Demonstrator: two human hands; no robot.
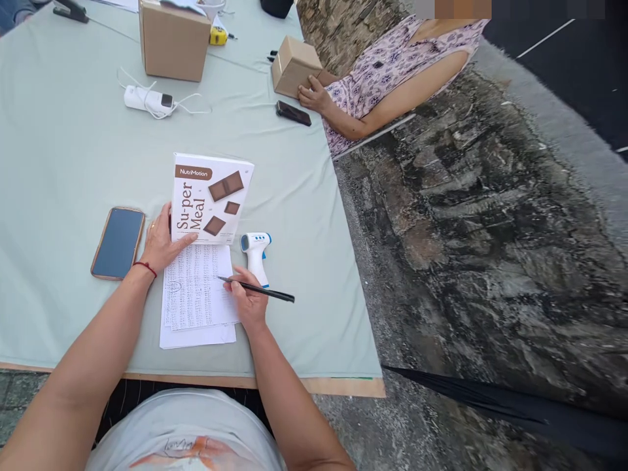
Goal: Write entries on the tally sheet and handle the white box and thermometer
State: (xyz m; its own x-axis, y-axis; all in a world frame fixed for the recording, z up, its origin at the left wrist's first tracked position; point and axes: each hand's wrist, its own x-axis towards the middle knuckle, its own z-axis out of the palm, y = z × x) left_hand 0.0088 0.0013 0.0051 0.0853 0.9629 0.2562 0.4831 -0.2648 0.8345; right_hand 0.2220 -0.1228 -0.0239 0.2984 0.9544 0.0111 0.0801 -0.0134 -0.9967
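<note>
My left hand (161,243) grips the lower left edge of a white Su-per Meal box (212,199), its thumb on the printed front. Under and in front of the box lie sheets of paper (196,301) with dense rows of print or writing and a circled spot at the left. A black pen (267,292) is held in my right hand (249,302), its tip over the right part of the top sheet. Just beyond that hand lies a white and blue infrared thermometer (256,255). Left of my left hand is a smartphone (118,242) with a dark screen.
A large cardboard box (174,42) stands at the back, with a white device and cable (148,100) before it. At the table's right edge another person's hand (315,95) holds a small cardboard box (294,65); a black phone (293,113) lies near. Stone ground (466,229) lies beyond the cloth-covered table (304,327).
</note>
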